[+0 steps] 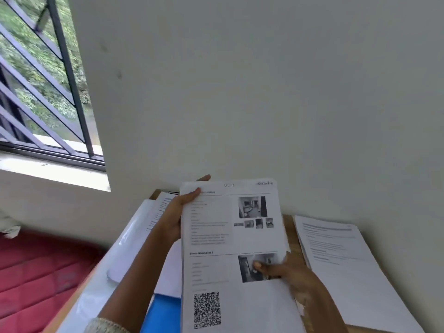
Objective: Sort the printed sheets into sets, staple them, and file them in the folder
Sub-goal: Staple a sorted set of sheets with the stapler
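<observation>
sheets (230, 236) stack held up over surface (290, 227), centre, QR code at near end | L grip (177, 212) curled on far-left edge, thumb on front | R grip (288, 270) pinches right edge, thumb on photo | blue folder (163, 313) below, near-left | 2nd paper pile (341, 260) flat, right

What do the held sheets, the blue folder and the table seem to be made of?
The sheets look like matt white paper: thin stacked edges, black print. The folder is probably plastic: smooth, even blue surface. The table may be wood or wood-look laminate, going by its tan colour.
</observation>
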A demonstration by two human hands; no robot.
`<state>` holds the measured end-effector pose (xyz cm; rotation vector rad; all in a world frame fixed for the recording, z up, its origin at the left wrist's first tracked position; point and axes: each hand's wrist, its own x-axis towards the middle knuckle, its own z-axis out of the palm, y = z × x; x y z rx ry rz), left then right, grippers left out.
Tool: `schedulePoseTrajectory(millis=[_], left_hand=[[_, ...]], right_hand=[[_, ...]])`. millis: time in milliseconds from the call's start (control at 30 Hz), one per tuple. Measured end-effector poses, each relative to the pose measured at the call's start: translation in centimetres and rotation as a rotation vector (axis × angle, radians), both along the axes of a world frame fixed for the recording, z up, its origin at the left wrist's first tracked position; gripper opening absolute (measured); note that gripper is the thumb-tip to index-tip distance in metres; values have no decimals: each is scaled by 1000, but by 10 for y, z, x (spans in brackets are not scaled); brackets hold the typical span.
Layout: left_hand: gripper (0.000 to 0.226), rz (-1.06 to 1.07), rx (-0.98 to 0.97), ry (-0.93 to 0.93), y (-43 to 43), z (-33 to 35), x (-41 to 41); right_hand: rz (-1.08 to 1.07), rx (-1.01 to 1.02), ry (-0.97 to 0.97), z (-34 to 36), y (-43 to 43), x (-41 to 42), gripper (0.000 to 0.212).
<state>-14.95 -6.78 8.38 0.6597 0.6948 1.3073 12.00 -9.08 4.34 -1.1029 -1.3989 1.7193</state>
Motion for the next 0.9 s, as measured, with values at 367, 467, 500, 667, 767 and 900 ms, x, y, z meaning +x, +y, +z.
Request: schedulePoseTrajectory(millis=[367, 467, 500, 667, 767, 900], left_hand=[[48, 3, -106, -176, 16, -47, -104], [51, -44, -96, -163, 18, -52, -109], [47, -35, -102, -155, 19, -55, -109], [67, -120, -158, -139, 13, -72, -123], [79, -176, -168, -179, 10, -88, -133], [74, -200, -180, -249, 14, -101, -137]], right_hand=[[52, -246, 110, -5, 30, -86, 91], [-18, -221, 129, 1, 36, -114, 64], [-28, -190, 102, 0, 39, -123, 69], [-170, -204, 78, -20, 43, -143, 92], [-245, -315, 163, -35, 39, -148, 73], [-326, -345, 96, -45, 38, -166, 106]])
